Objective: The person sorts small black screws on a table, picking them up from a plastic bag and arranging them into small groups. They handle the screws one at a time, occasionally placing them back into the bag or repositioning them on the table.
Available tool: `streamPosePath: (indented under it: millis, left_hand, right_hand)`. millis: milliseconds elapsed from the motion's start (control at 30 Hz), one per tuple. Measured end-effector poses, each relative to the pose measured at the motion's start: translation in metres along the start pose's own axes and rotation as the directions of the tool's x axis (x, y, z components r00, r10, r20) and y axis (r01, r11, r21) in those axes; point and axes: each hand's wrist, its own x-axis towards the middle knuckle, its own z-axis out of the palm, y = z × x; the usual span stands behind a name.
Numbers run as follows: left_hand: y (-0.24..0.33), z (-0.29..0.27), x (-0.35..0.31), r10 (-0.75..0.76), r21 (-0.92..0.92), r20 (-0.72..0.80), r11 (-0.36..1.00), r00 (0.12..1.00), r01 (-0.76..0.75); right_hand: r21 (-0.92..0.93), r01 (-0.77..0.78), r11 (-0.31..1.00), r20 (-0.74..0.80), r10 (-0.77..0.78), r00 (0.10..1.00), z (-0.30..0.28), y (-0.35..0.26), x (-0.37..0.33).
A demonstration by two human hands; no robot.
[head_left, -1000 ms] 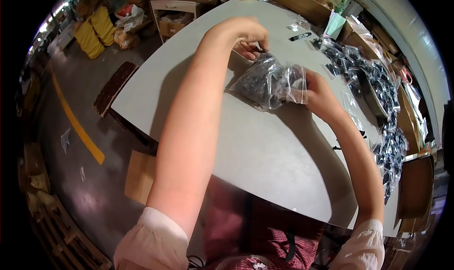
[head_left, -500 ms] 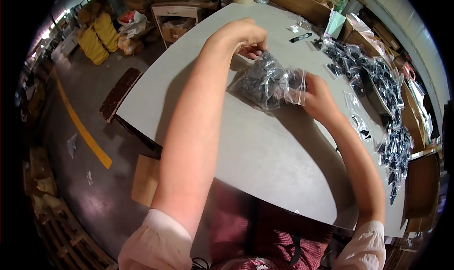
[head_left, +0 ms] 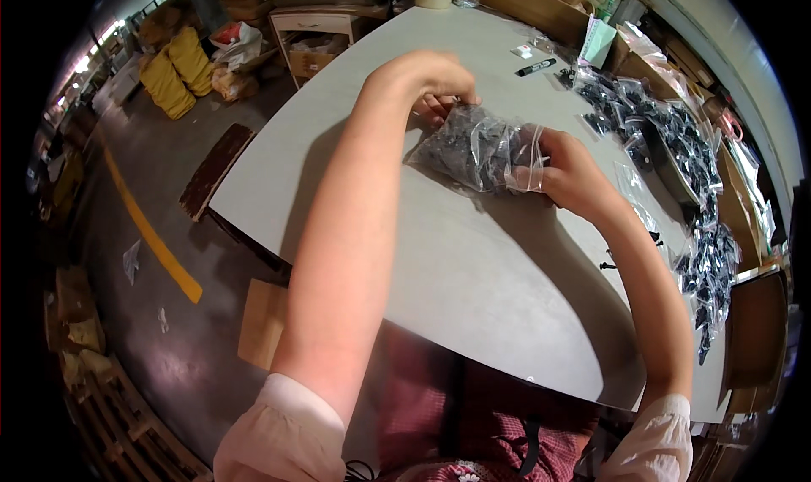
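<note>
Gripping lumpy bag of crinkled clear plastic

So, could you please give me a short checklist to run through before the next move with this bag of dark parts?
1. Right hand gripping the clear plastic bag at its right end: ok.
2. Left hand at the bag's far left side: ok; how firmly its fingers grip, cannot tell.
3. Bag's mouth sealed: cannot tell; the right hand and crumpled film hide it.
4. Bag's weight fully on the grey tabletop: cannot tell.
5. Black marker clear of both hands: ok, it lies apart, beyond the bag to the right.
6. Tabletop free of loose pieces: not ok; small black screw-like pieces lie by the right forearm.
</note>
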Motion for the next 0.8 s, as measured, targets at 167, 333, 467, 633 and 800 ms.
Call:
streamPosePath:
  millis: [167,333,467,633,800]
  left_hand:
    - [-0.016,-0.002,0.016,0.04,-0.152,0.017,0.988,0.999,-0.037]
    - [-0.017,0.003,0.023,-0.04,-0.189,-0.07,0.982,0.997,0.026]
    - [-0.027,-0.004,0.027,-0.061,-0.193,-0.145,0.981,0.988,0.032]
    - [-0.034,-0.02,0.03,-0.086,-0.094,-0.314,0.994,0.946,0.059]
    - [-0.028,-0.016,0.028,0.079,0.184,-0.501,0.983,0.862,0.016]
  right_hand:
    - [0.38,-0.096,0.92,-0.077,0.135,0.988,-0.014,-0.022,-0.023]
    - [0.494,-0.051,0.868,-0.159,0.148,0.976,-0.036,0.004,-0.043]
    - [0.553,-0.081,0.829,-0.154,0.198,0.968,-0.054,0.012,-0.069]
    - [0.359,-0.212,0.909,-0.079,0.256,0.963,-0.061,0.011,-0.101]
    - [0.254,-0.187,0.949,-0.181,0.237,0.954,-0.063,0.01,-0.131]
